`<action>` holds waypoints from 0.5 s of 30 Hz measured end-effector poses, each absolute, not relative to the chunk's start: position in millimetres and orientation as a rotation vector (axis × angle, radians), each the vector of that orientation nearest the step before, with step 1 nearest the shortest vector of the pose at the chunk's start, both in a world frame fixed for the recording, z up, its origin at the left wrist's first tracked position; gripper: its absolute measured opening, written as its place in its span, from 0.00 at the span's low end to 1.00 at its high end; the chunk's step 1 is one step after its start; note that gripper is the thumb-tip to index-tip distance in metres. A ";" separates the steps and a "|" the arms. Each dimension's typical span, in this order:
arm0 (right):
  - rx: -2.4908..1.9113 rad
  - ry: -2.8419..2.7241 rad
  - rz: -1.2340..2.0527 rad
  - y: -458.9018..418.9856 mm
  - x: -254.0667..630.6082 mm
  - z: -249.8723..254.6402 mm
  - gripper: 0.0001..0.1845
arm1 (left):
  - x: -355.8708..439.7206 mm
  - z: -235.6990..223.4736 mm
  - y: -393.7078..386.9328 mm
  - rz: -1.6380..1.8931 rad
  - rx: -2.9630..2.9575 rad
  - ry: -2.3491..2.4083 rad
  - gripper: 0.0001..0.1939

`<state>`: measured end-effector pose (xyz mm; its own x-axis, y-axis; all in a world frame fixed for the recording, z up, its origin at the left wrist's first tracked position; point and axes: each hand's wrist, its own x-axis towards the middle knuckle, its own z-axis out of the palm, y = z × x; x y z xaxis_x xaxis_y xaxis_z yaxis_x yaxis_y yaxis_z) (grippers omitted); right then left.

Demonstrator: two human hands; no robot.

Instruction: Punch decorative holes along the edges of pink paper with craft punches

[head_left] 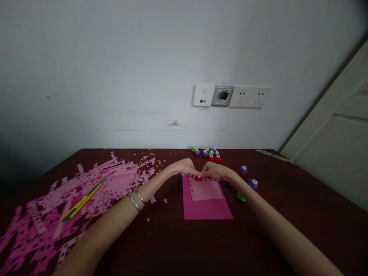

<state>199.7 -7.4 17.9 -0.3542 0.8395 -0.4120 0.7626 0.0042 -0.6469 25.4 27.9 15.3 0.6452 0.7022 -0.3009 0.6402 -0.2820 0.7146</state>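
A small red craft punch [198,178] sits at the far edge of a light pink paper sheet [208,191]. My left hand [185,167] is closed, its thumb pressing at the top of the punch. From the other side my right hand [214,171], fingers curled, grips the same punch; its lower part is partly hidden by the fingers. Small punched marks run down the left side of the light sheet. Beneath that sheet lies a larger dark pink sheet [207,211] on the dark red-brown table [161,245].
Pink paper strips with holes [37,218] and tiny cut-outs pile up on the left, a yellow utility knife [83,199] on top. Several coloured punches [211,157] cluster at the back; purple punches [253,184] stand right. A patterned strip [274,155] lies far right. Wall sockets [248,97] are behind.
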 end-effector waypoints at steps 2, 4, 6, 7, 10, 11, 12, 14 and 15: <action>-1.714 -2.136 1.263 -9.7 199.9 17.4 0.18 | 23.0 15.0 23.7 0.171 2.035 1.041 0.25; -1.701 -2.140 1.218 -11.3 200.0 16.4 0.19 | 21.1 15.6 18.5 0.255 2.101 1.024 0.25; -1.689 -2.143 1.142 -12.1 200.7 15.1 0.18 | 19.6 17.3 10.1 0.339 2.208 1.030 0.24; -1.686 -2.139 1.099 -12.4 201.4 14.5 0.18 | 18.9 18.4 4.1 0.374 2.271 1.051 0.23; -1.646 -2.129 0.983 -13.0 205.2 14.1 0.20 | 17.0 21.0 -21.0 0.435 2.477 1.193 0.19; -1.613 -2.133 0.948 -13.3 206.9 14.6 0.21 | 16.6 21.0 -31.1 0.451 2.562 1.238 0.18; -1.570 -2.143 0.915 -13.8 208.5 15.2 0.21 | 16.3 20.4 -41.6 0.469 2.667 1.255 0.17; -1.471 -2.177 0.879 -15.0 211.3 16.5 0.19 | 16.4 17.0 -62.2 0.475 2.873 1.221 0.15; -1.425 -2.199 0.879 -15.8 212.1 16.8 0.18 | 16.7 14.2 -71.7 0.464 2.953 1.197 0.16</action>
